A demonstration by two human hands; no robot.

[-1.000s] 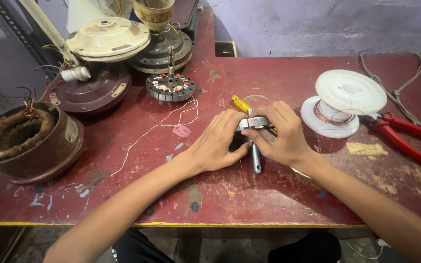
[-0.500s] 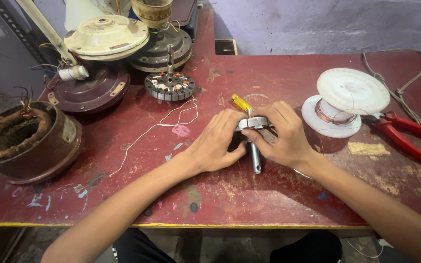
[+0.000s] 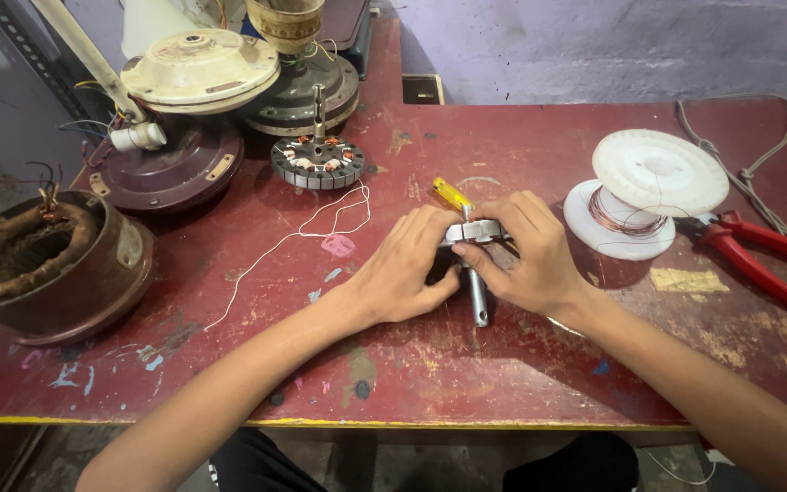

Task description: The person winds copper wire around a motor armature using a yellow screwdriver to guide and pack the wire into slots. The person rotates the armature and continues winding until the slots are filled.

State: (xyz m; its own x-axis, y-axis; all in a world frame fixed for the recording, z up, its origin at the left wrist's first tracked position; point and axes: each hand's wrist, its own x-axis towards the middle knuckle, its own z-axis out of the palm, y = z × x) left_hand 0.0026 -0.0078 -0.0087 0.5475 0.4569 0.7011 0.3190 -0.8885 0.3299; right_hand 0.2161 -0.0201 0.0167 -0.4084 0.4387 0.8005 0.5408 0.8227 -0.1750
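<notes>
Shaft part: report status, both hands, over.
Left hand and right hand both grip the shaft part, shaft end toward the table edge. Yellow screwdriver lies just behind. Wire spool and red pliers sit right.

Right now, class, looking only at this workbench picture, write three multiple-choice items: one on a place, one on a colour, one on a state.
1. Where do the red pliers lie?
A. Right of the white wire spool
B. Beside the brown winding housing
C. Under the hands

2. What colour is the screwdriver handle behind the hands?
A. Blue
B. Yellow
C. Green

3. How is the metal shaft part held?
A. It lies untouched
B. Only one hand grips it
C. The left hand and right hand both grip it

Answers: 1 A, the pliers lie on the table's right side past the spool. 2 B, a yellow handle shows above the fingers. 3 C, both hands close round its disc end.
</notes>
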